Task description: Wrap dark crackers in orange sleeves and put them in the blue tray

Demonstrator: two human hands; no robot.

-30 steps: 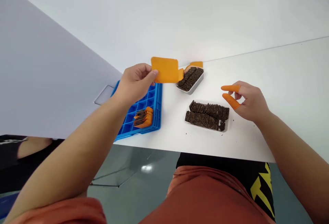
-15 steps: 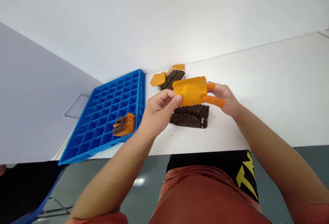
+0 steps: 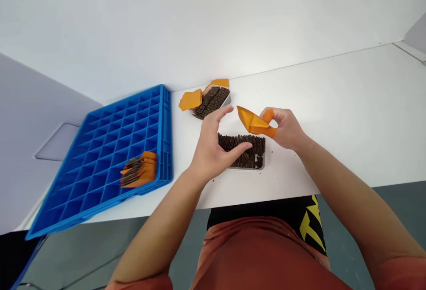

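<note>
My right hand [image 3: 282, 125], with orange covers on its thumb and a finger, pinches a small orange pouch [image 3: 249, 119]. The pouch is squeezed so that its mouth gapes toward the left. My left hand [image 3: 216, 150] holds nothing; its thumb and fingers are spread apart over the near tray. Below both hands lies that white tray [image 3: 262, 165], packed with rows of thin dark brown pieces [image 3: 246, 161]. Part of it is hidden by my left hand. Farther back, a second tray [image 3: 226, 100] holds similar dark pieces [image 3: 213, 101].
At the left stands a blue divided crate [image 3: 166, 139], with several orange pouches [image 3: 146, 170] filled with dark pieces in one corner. Flat orange pouches [image 3: 191, 100] lie by the far tray. Dark crumbs dot the white table [image 3: 333, 125]. A white wall rises behind.
My left hand has let go of the orange pouch and opened. The pouch, flat before, is now squeezed open in my right hand. The view has shifted, moving the crate leftward.
</note>
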